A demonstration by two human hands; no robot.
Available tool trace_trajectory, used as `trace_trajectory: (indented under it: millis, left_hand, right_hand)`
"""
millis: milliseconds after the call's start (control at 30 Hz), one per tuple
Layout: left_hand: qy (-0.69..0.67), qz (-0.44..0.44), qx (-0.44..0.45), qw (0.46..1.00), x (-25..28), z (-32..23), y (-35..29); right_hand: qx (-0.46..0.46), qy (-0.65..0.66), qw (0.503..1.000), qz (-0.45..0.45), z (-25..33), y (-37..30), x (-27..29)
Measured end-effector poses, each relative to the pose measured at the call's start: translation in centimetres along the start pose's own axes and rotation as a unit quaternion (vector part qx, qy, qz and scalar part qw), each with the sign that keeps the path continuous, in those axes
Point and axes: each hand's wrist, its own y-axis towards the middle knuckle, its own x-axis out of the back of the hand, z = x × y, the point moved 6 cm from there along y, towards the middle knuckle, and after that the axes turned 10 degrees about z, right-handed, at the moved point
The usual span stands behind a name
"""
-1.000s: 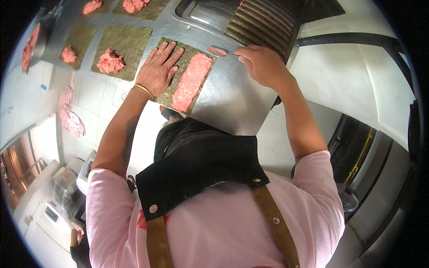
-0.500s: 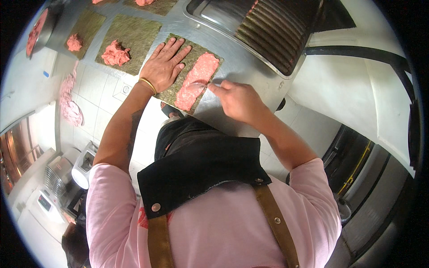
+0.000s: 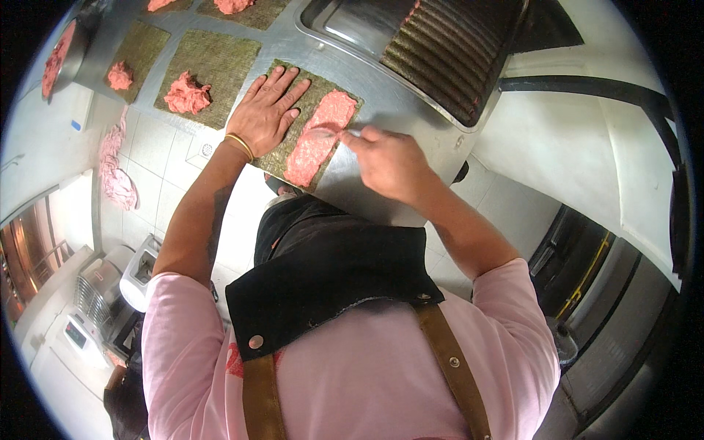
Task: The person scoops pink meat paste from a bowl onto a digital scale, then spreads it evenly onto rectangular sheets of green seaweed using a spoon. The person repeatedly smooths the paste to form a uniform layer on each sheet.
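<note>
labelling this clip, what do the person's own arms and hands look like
Short pale-pink sleeves leave both forearms bare. The left hand is ungloved, with a yellowish band around its wrist; the right hand is ungloved, its wrist bare.

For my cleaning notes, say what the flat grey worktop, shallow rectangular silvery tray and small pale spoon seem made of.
Flat grey worktop: probably brushed stainless steel; streaky, soft sheen.
Shallow rectangular silvery tray: likely polished metal; bright reflections inside.
Small pale spoon in the right hand: perhaps shiny metal, but too small here to rule out plastic.
</note>
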Motion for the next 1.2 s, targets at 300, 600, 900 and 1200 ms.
trace_trajectory:
  millis: [300, 600, 900, 1200]
  left_hand:
    - [0.019, 0.018, 0.012, 1.0, 0.0, -0.1, -0.1]
    - [0.0, 0.004, 0.001, 1.0, 0.1, -0.1, 0.0]
    - [0.001, 0.002, 0.003, 1.0, 0.3, -0.1, -0.1]
    - [0.029, 0.008, 0.004, 1.0, 0.0, -0.1, 0.0]
  right_hand:
    - [-0.058, -0.031, 0.994, -0.082, -5.0, 1.4, 3.2]
    - [-0.071, -0.062, 0.991, -0.098, -6.4, 2.3, 3.9]
    - [-0.075, -0.061, 0.992, -0.078, -6.4, 2.4, 3.1]
    - [-0.042, -0.051, 0.995, -0.078, -5.5, 1.3, 1.8]
